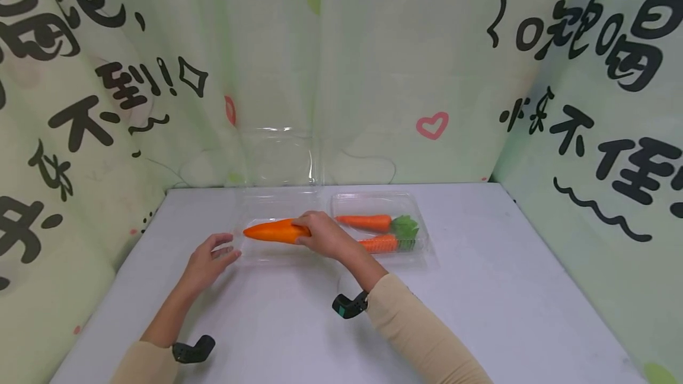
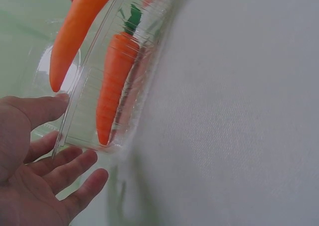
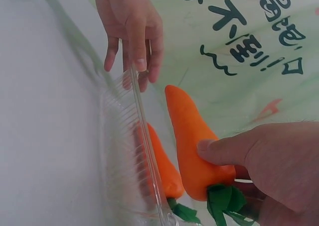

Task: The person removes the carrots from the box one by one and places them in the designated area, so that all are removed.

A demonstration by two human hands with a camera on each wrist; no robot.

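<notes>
My right hand (image 1: 325, 234) holds an orange toy carrot (image 1: 274, 232) with green leaves, thumb on one side, above the left clear plastic box (image 1: 277, 197). Another carrot (image 2: 117, 81) lies inside that box, seen through its ribbed wall in both wrist views; the held one covers it in the head view. At the box's left end is my left hand (image 1: 210, 259), fingers spread and fairly straight. Its thumb tip meets the rim in the left wrist view, while the other fingers lie about the end wall. Whether they press on it, I cannot tell.
A second clear box (image 1: 373, 195) stands just right of the first, holding two carrots with green tops. The left box's clear lid (image 1: 283, 159) stands raised behind it. Printed curtains (image 1: 373, 76) enclose the white table (image 1: 299, 330) at the back and sides.
</notes>
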